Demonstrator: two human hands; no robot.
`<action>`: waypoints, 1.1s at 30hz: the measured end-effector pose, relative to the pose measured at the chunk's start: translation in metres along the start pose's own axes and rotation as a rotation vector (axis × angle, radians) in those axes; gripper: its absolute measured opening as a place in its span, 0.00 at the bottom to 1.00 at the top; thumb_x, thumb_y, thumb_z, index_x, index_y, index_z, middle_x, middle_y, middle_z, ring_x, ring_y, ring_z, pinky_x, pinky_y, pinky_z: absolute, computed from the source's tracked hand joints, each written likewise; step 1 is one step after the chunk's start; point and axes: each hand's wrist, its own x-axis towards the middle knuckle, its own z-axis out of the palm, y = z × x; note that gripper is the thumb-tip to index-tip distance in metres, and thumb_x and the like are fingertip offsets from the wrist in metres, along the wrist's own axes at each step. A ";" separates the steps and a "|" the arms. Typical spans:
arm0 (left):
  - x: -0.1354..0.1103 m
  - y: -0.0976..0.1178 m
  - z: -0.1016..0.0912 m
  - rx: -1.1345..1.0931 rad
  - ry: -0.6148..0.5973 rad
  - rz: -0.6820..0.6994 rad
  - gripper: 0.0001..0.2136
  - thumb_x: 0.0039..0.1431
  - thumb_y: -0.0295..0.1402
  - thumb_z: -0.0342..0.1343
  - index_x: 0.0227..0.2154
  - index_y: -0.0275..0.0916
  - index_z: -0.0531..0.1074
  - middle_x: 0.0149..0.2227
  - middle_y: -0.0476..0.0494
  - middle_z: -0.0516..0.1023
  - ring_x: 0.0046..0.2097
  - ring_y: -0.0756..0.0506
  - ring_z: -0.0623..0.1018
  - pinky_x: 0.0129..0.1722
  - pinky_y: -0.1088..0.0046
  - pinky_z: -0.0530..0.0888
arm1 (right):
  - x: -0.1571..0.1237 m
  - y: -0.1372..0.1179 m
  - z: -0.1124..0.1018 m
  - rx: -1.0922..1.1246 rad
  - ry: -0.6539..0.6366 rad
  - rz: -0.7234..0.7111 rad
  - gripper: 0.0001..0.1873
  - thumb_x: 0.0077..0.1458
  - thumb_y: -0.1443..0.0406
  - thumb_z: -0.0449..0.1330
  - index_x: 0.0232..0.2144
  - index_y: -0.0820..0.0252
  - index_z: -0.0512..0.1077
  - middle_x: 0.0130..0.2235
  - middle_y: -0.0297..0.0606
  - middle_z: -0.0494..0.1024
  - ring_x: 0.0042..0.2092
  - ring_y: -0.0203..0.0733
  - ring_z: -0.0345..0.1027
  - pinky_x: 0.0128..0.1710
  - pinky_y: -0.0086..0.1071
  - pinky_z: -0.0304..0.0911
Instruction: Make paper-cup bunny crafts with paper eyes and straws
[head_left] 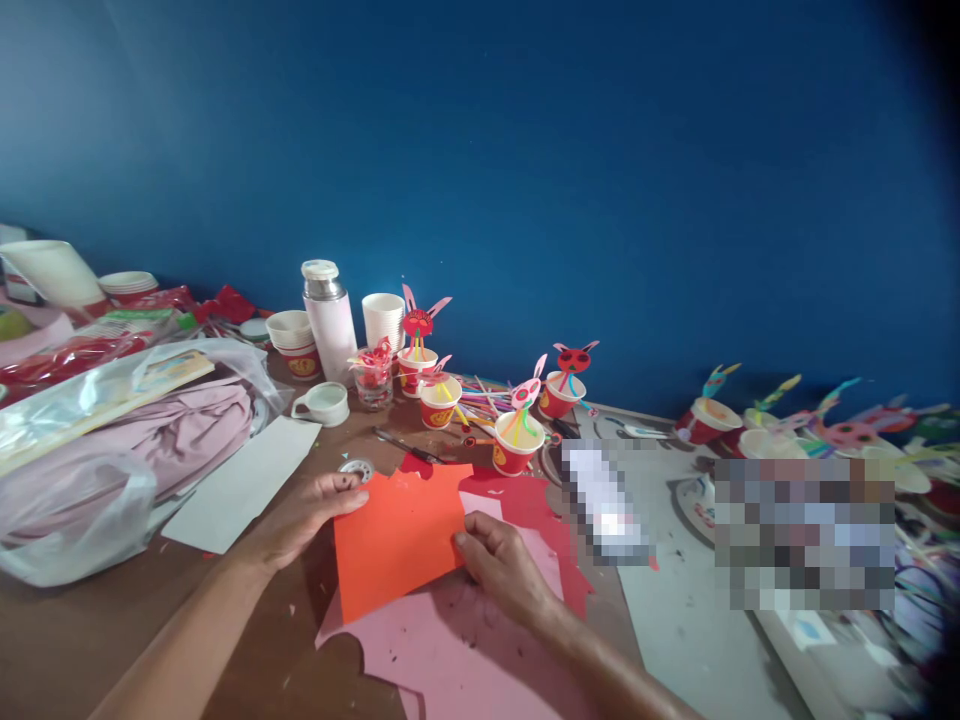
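An orange paper sheet (394,540) is held just above the brown table (90,630). My left hand (304,515) pinches its upper left corner, thumb on top. My right hand (506,570) grips its right edge with fingers curled. Under the orange sheet lie a pink sheet (465,650) and red paper (525,500). Just beyond the paper lies a pair of scissors (409,447).
Red paper cups with rabbit-eared paper figures (517,440) and straws stand behind the paper. A white thermos (328,320), stacked cups (384,320), a white mug (324,403) and a white sheet (244,480) sit to the left. Plastic bags over pink cloth (112,440) fill the far left. A blue wall rises behind.
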 end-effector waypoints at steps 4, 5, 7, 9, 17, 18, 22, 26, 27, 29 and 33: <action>-0.002 0.002 0.001 0.032 -0.017 -0.012 0.11 0.40 0.38 0.65 0.23 0.36 0.74 0.27 0.42 0.79 0.32 0.40 0.77 0.32 0.68 0.72 | 0.001 -0.003 -0.001 0.018 0.019 0.008 0.09 0.55 0.61 0.51 0.32 0.58 0.69 0.22 0.27 0.62 0.22 0.32 0.54 0.22 0.25 0.51; -0.003 0.003 0.002 0.032 -0.027 -0.011 0.11 0.40 0.38 0.65 0.23 0.36 0.74 0.27 0.42 0.79 0.32 0.40 0.77 0.32 0.68 0.72 | 0.001 -0.004 -0.002 0.005 0.036 -0.001 0.10 0.56 0.60 0.51 0.34 0.57 0.69 0.21 0.27 0.62 0.22 0.33 0.55 0.21 0.25 0.51; -0.004 0.004 0.003 0.038 -0.058 -0.002 0.12 0.41 0.39 0.64 0.24 0.36 0.75 0.27 0.42 0.79 0.32 0.40 0.77 0.32 0.68 0.72 | 0.002 -0.006 -0.005 -0.092 0.104 -0.046 0.11 0.56 0.60 0.51 0.38 0.57 0.70 0.20 0.26 0.63 0.22 0.34 0.58 0.22 0.25 0.53; -0.004 0.006 0.003 0.066 -0.066 0.039 0.12 0.42 0.39 0.64 0.28 0.36 0.76 0.29 0.42 0.79 0.33 0.41 0.77 0.33 0.69 0.71 | 0.002 -0.008 -0.009 -0.220 0.163 -0.100 0.12 0.57 0.60 0.51 0.39 0.56 0.70 0.21 0.27 0.67 0.24 0.35 0.62 0.25 0.25 0.54; 0.042 0.038 0.004 0.273 0.159 0.423 0.17 0.48 0.42 0.61 0.39 0.37 0.76 0.42 0.40 0.78 0.38 0.43 0.76 0.30 0.74 0.71 | -0.001 -0.011 -0.013 -0.364 0.059 -0.163 0.14 0.60 0.63 0.48 0.32 0.57 0.74 0.31 0.33 0.78 0.32 0.36 0.70 0.30 0.25 0.58; 0.054 0.043 0.007 0.293 0.176 0.448 0.18 0.48 0.42 0.61 0.40 0.36 0.76 0.42 0.39 0.78 0.39 0.42 0.76 0.30 0.74 0.71 | -0.002 -0.013 -0.013 -0.391 0.048 -0.173 0.14 0.60 0.64 0.48 0.32 0.57 0.74 0.31 0.33 0.78 0.32 0.36 0.70 0.30 0.25 0.57; 0.098 0.056 0.022 0.345 0.261 0.541 0.20 0.48 0.42 0.60 0.43 0.36 0.75 0.39 0.40 0.79 0.39 0.42 0.76 0.35 0.71 0.72 | -0.008 -0.021 -0.009 -0.502 0.015 -0.194 0.13 0.56 0.68 0.49 0.30 0.59 0.74 0.29 0.34 0.78 0.30 0.35 0.68 0.28 0.25 0.54; 0.125 0.057 0.035 0.366 0.313 0.644 0.16 0.47 0.40 0.61 0.36 0.35 0.77 0.44 0.39 0.76 0.46 0.42 0.75 0.47 0.69 0.70 | -0.010 -0.022 -0.007 -0.593 0.045 -0.208 0.12 0.53 0.72 0.50 0.26 0.60 0.73 0.26 0.34 0.76 0.26 0.33 0.64 0.26 0.24 0.51; 0.130 0.056 0.037 0.372 0.323 0.659 0.16 0.47 0.40 0.61 0.36 0.35 0.77 0.44 0.39 0.76 0.46 0.41 0.75 0.48 0.68 0.70 | -0.009 -0.021 -0.007 -0.601 0.049 -0.222 0.12 0.52 0.72 0.49 0.25 0.60 0.72 0.26 0.34 0.76 0.26 0.32 0.63 0.25 0.24 0.50; 0.138 0.055 0.039 0.394 0.345 0.686 0.15 0.45 0.40 0.61 0.34 0.35 0.77 0.46 0.38 0.75 0.49 0.40 0.74 0.51 0.66 0.68 | -0.007 -0.018 -0.008 -0.617 0.048 -0.241 0.12 0.53 0.72 0.49 0.25 0.60 0.72 0.26 0.33 0.75 0.26 0.32 0.63 0.26 0.24 0.50; 0.151 0.054 0.038 0.459 0.357 0.711 0.13 0.41 0.39 0.63 0.30 0.38 0.78 0.48 0.40 0.74 0.52 0.39 0.71 0.57 0.63 0.64 | -0.001 -0.011 -0.009 -0.641 -0.004 -0.207 0.13 0.54 0.70 0.49 0.25 0.60 0.73 0.26 0.32 0.75 0.26 0.32 0.63 0.27 0.24 0.51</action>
